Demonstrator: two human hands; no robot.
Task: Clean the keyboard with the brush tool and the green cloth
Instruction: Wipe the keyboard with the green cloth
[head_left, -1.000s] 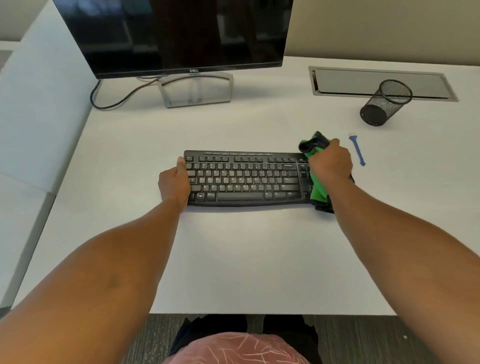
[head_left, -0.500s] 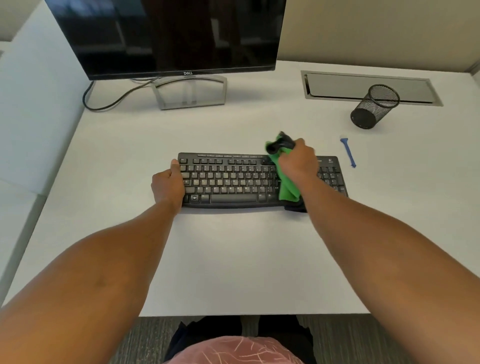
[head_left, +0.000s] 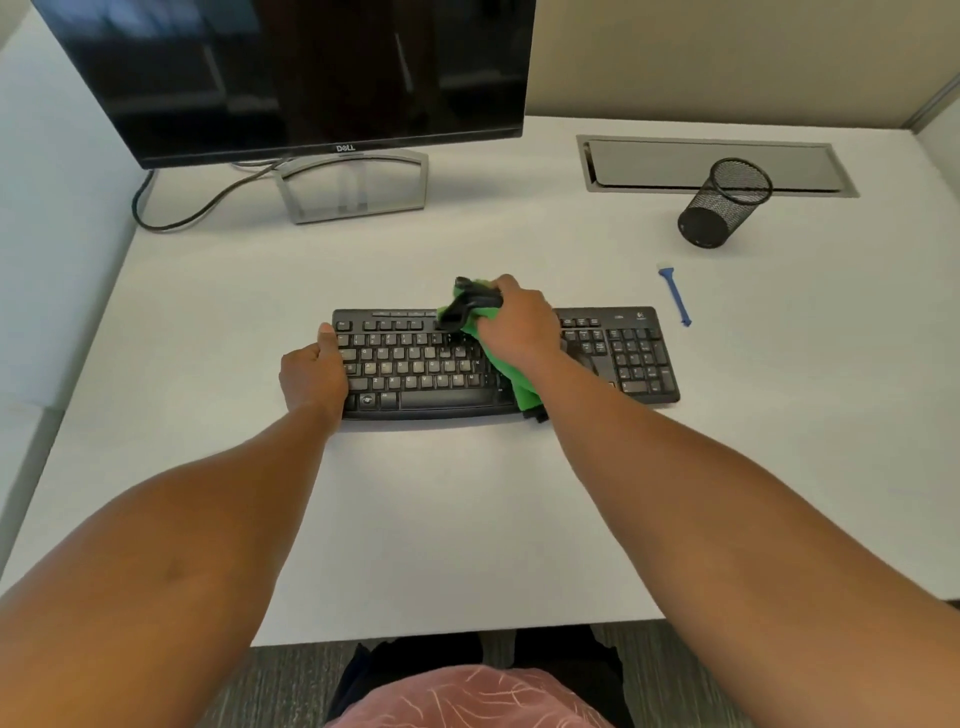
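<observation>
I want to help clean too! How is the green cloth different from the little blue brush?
The green cloth is soft and crumpled; the blue brush is thin and straight. The right hand holds the cloth on the keyboard; the brush lies untouched on the desk, right of the keyboard.

Dark monitor (head_left: 291, 73), cable (head_left: 176, 213), tipped mesh cup (head_left: 724, 203), desk (head_left: 467, 519).

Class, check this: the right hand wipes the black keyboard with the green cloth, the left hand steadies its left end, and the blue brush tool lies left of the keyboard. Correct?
One error. The head view shows the thin blue brush tool lying on the white desk to the right of the black keyboard, not left. The rest stands.
</observation>
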